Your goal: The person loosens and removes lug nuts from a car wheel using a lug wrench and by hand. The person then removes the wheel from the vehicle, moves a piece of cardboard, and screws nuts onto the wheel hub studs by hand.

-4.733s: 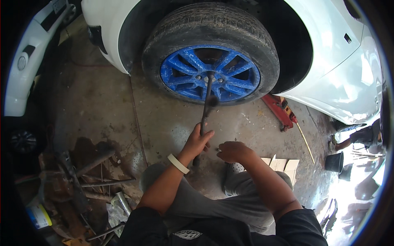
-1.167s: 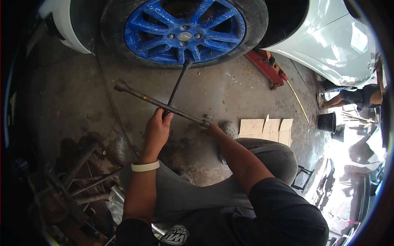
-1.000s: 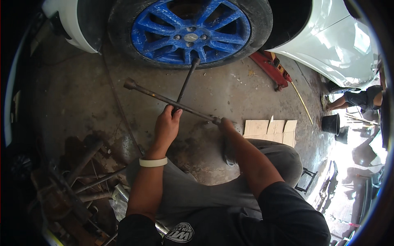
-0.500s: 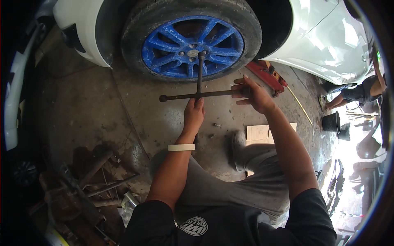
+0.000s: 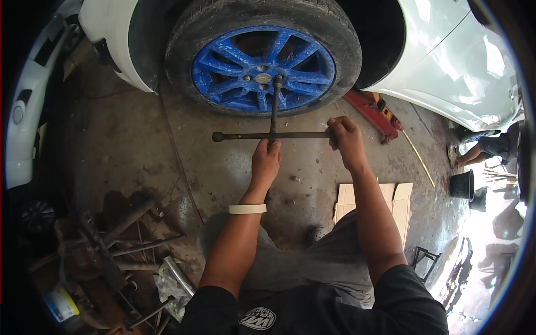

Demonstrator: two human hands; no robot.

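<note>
A dark four-way lug wrench (image 5: 243,136) has its far socket on a lug nut of the blue wheel (image 5: 223,67), just right of the hub centre. My left hand (image 5: 264,164), a pale band round its wrist, is closed about the wrench's near arm, just below the crossing. At the right end of the crossbar my right hand (image 5: 349,144) has its fingers curled round the bar. The left end of the crossbar sticks out free. The black tyre (image 5: 181,67) sits under the white car's fender (image 5: 430,50).
A red floor jack (image 5: 373,114) with a yellowish rod stands right of the tyre. Flattened cardboard (image 5: 399,201) lies by my right forearm. Black buckets (image 5: 462,185) and another person's legs (image 5: 474,155) are at far right. Rusty metal parts (image 5: 95,251) crowd the lower left.
My right hand has gone from spread fingers at the crossbar to a curled grip on its right end. The left hand keeps its hold. The view has shifted slightly.
</note>
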